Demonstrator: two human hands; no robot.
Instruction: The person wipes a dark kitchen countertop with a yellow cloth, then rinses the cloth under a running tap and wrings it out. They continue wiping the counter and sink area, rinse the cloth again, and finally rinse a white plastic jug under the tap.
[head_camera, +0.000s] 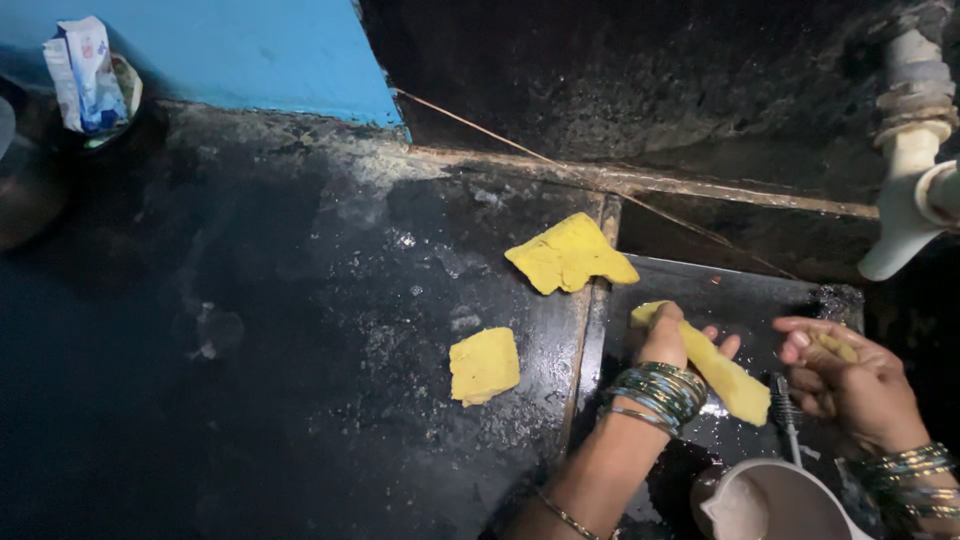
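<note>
Left hand (668, 340) is closed around the upper end of a long yellow block (712, 366), soap-like in look, held slantwise over the dark wet slab at the desk's right edge; the block's lower end points toward the right hand (850, 385). Right hand is cupped, fingers curled around a small yellow piece (836, 346), only partly visible. Judgement: working the block well calls for a firm hold near its middle, since the surface looks wet and slippery, and for keeping it over the slab.

A yellow slab piece (570, 254) lies at the desk's right edge, further back. A smaller square yellow piece (484, 365) lies on the desk nearer the front. A pale bowl (775, 505) sits below the hands. A white pipe (910, 150) stands at the far right.
</note>
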